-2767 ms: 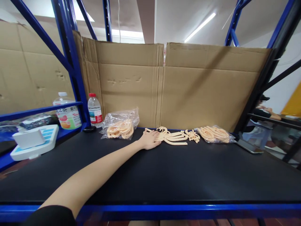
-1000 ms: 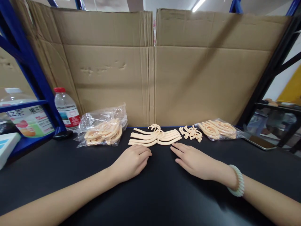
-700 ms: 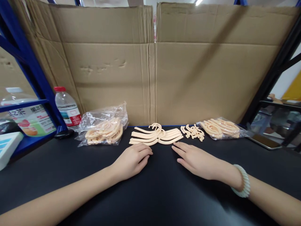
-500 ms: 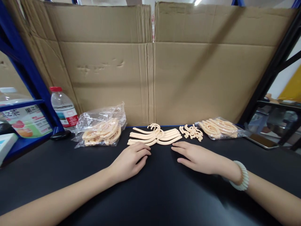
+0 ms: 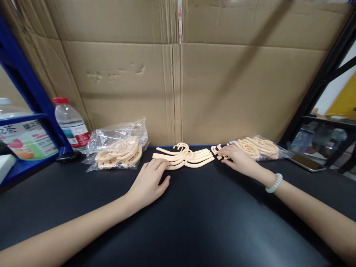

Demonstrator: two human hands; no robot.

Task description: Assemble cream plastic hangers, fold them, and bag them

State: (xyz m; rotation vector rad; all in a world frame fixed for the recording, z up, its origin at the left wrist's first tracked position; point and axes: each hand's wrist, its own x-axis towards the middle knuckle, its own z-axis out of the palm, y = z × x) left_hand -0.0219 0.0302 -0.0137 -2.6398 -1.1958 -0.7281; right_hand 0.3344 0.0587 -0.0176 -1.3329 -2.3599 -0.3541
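Several cream plastic clothes hangers (image 5: 198,158) lie overlapped in the middle of the black table, their hooks toward the back. My left hand (image 5: 152,181) rests at the near left end of these hangers, its fingers over the arm ends and the thumb apart. To their right is a small heap of cream hook-shaped pieces (image 5: 214,149). My right hand (image 5: 237,158) is over that heap with fingers spread, covering most of it; whether it touches any piece I cannot tell. A pale beaded bracelet (image 5: 274,183) is on the right wrist.
A clear plastic bag of cream parts (image 5: 119,154) lies at the left, another bag (image 5: 258,147) at the right. Beside them are a water bottle (image 5: 72,126), a black mouse-like object (image 5: 68,157) and a phone (image 5: 307,162). A cardboard wall (image 5: 236,92) closes off the back.
My right hand has moved away and to the right, from beside the hangers to over the small pieces. My left hand has shifted slightly left onto the hanger ends. The view has tilted down.
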